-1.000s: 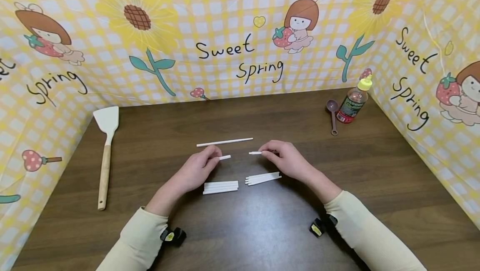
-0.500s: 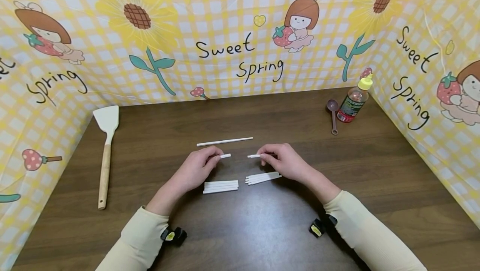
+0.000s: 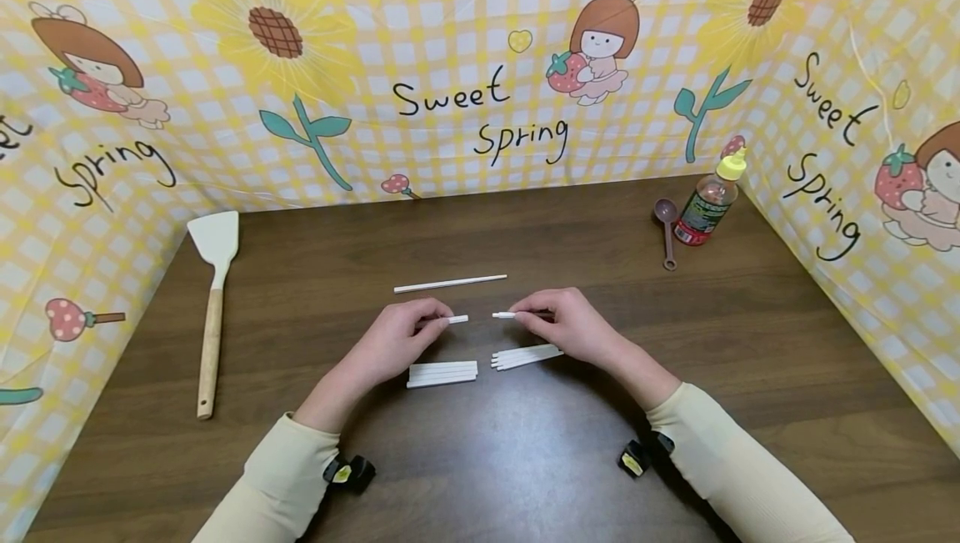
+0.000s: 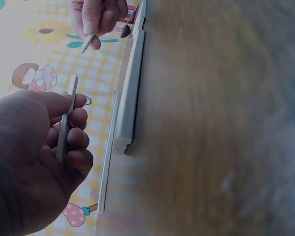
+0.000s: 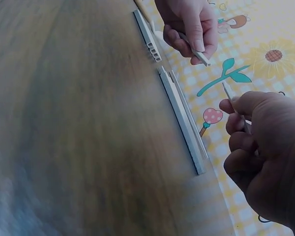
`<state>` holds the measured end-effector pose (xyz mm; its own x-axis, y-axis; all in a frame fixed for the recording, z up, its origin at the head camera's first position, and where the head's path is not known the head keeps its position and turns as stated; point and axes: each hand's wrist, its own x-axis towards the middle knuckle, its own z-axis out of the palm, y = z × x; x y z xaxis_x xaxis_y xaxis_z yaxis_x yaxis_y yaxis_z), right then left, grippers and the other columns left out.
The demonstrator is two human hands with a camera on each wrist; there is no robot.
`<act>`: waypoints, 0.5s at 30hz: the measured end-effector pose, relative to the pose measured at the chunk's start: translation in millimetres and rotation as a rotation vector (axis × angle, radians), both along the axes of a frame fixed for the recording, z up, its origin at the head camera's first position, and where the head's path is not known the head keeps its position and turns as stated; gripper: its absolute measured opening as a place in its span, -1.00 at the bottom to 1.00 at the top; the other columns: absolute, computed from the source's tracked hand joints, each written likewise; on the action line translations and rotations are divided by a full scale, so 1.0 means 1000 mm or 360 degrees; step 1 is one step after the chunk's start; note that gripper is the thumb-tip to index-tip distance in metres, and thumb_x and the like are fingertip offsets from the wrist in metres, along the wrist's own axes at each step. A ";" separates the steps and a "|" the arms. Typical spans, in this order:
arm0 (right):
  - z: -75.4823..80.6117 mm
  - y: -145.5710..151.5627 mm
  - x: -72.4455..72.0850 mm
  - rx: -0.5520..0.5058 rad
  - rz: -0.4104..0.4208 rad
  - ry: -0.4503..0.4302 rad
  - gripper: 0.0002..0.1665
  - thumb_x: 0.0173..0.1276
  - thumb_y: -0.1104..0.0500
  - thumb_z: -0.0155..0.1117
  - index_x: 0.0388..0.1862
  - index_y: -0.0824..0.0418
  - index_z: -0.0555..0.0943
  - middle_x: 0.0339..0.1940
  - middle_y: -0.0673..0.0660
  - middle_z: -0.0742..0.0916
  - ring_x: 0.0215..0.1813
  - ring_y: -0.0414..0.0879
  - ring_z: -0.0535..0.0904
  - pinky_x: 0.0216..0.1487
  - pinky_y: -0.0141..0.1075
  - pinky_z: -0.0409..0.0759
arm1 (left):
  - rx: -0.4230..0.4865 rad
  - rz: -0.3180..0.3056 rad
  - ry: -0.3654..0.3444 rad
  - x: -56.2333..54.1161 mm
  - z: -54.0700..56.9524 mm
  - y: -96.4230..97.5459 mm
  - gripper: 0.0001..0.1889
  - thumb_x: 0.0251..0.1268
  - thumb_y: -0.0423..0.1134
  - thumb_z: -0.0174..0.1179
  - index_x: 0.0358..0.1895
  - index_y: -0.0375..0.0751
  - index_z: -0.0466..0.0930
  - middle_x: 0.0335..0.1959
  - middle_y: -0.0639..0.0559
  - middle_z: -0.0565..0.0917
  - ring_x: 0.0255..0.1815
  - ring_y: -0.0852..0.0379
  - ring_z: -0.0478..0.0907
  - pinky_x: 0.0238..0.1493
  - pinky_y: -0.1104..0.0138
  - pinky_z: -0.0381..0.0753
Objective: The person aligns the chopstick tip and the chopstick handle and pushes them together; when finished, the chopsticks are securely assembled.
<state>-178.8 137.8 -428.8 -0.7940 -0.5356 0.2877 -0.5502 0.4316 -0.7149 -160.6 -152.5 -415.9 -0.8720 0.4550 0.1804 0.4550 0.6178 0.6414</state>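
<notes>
1. Head: left hand pinches plain stick, right hand pinches tipped stick, over worktop.
2. Left wrist: sticks apart, roughly end to end; looks like lining-up for joining.
3. Right wrist: next move probably calls for steering tipped stick onto plain stick.

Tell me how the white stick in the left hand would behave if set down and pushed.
The white stick looks stiff: its free end juts out without drooping. Being slim, it's probably light. Its sides look flat, so it may resist rolling.
</notes>
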 end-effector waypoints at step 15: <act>0.001 -0.005 0.004 -0.0013 0.0068 0.0060 -0.89 0.38 0.28 0.38 -0.17 0.24 0.80 -0.24 -0.03 0.80 -0.19 -0.22 0.66 -0.12 -0.30 0.61 | 0.0008 -0.0019 -0.0015 0.006 0.004 0.007 -0.93 0.42 -0.31 0.27 -0.16 -0.18 0.73 -0.29 0.09 0.71 -0.32 0.19 0.53 -0.20 0.24 0.54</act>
